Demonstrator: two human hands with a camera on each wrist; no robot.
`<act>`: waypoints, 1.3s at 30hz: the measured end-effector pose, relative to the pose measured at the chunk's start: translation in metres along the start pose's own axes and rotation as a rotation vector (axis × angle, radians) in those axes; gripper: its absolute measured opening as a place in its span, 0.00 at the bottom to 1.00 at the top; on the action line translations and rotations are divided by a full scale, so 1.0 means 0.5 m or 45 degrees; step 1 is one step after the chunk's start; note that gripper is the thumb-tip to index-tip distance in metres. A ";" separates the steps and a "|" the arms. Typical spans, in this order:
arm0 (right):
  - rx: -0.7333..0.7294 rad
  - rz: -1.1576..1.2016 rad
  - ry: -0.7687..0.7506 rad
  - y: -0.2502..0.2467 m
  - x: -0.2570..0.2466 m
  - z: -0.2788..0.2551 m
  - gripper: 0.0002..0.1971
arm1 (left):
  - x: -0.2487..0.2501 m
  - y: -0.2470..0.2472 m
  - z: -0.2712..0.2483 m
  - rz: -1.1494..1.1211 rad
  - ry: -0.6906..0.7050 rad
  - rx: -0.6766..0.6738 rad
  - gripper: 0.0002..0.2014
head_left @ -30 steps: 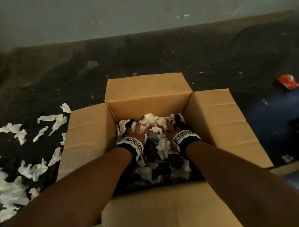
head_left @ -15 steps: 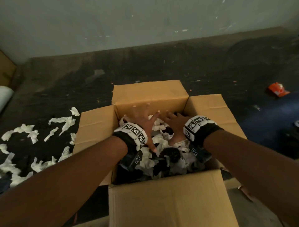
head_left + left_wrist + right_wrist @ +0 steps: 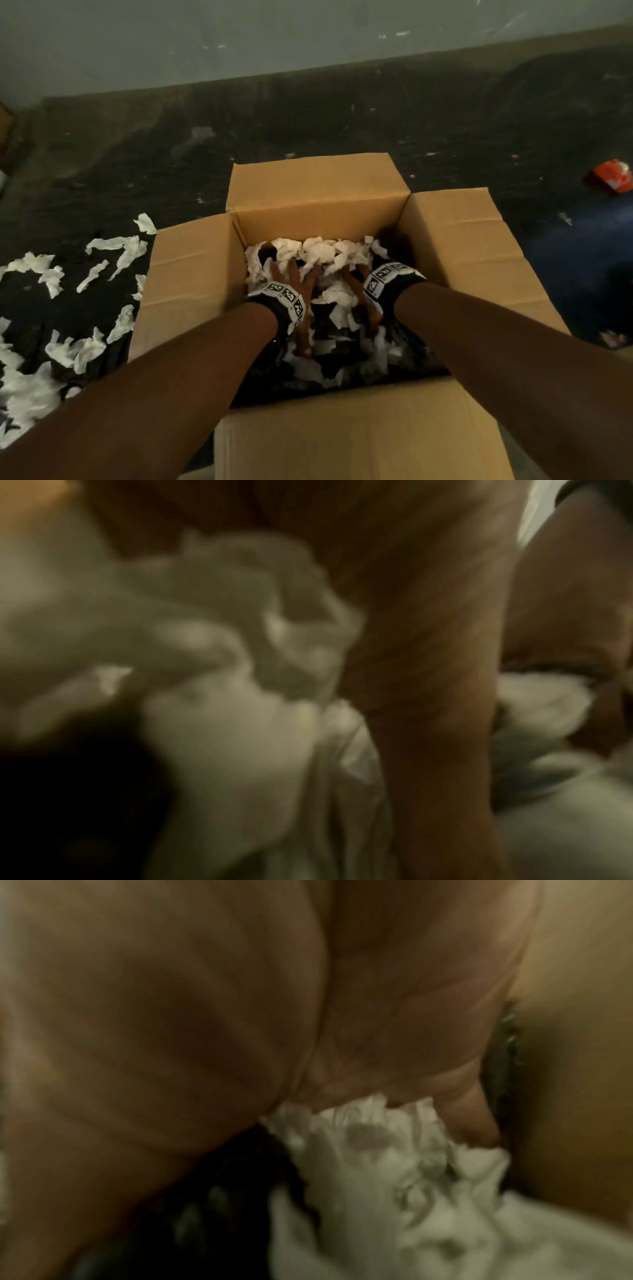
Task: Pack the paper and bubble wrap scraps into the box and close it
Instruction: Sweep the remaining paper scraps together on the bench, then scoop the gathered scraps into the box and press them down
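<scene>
1. The cardboard box (image 3: 342,192) stands on the dark floor (image 3: 308,113) with all four flaps folded outward.
2. White paper scraps (image 3: 318,253) and darker bubble wrap pieces (image 3: 335,339) fill the inside of the box, piled highest toward its far wall.
3. Both hands are inside the box, palms down on the pile.
4. The left hand (image 3: 294,281) lies flat on the scraps with its fingers spread and stretched forward, gripping nothing.
5. The right hand (image 3: 359,291) is just beside it, fingers also extended and partly buried among the paper; the head view suggests it is pressing rather than holding, and the blurred right wrist view shows only the palm against crumpled paper.
6. In the left wrist view, which is blurred, white paper lies under and around the fingers.
7. Each wrist carries a black band with black-and-white square markers (image 3: 287,296).
8. More loose scraps (image 3: 113,246) lie scattered on the floor to the left of the box, well outside it.
9. An orange wrapper (image 3: 611,176) lies on the floor far to the right, apart from the box.
</scene>
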State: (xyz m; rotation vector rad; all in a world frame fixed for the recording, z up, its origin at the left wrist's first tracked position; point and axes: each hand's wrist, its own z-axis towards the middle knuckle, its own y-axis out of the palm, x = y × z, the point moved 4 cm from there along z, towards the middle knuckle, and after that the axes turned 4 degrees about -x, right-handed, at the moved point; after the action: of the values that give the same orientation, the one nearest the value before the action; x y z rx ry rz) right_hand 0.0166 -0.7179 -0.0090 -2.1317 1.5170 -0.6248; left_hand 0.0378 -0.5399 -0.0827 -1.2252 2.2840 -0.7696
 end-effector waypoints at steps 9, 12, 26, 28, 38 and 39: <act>-0.042 0.226 -0.034 0.038 0.001 0.083 0.56 | -0.006 0.008 0.012 -0.161 0.029 -0.023 0.79; 0.023 0.175 -0.092 0.026 0.006 0.055 0.62 | -0.008 -0.004 -0.010 -0.092 0.053 0.013 0.75; 0.505 0.097 -0.040 -0.144 -0.069 -0.226 0.53 | -0.083 -0.178 -0.334 -0.296 0.237 0.674 0.58; 0.638 0.114 -0.053 -0.183 -0.102 -0.245 0.50 | -0.123 -0.182 -0.380 -0.375 0.243 0.822 0.55; 1.134 0.336 -0.325 -0.367 -0.456 -0.255 0.45 | -0.472 -0.002 -0.560 -0.665 -0.001 1.296 0.44; 1.143 0.352 -0.358 -0.377 -0.505 -0.250 0.45 | -0.513 0.035 -0.576 -0.698 -0.039 1.300 0.44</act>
State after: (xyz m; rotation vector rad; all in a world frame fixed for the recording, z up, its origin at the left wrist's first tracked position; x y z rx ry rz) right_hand 0.0090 -0.4342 0.1765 -1.2401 1.0507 -0.6917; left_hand -0.0149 -0.2375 0.1510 -1.2602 1.1434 -1.7740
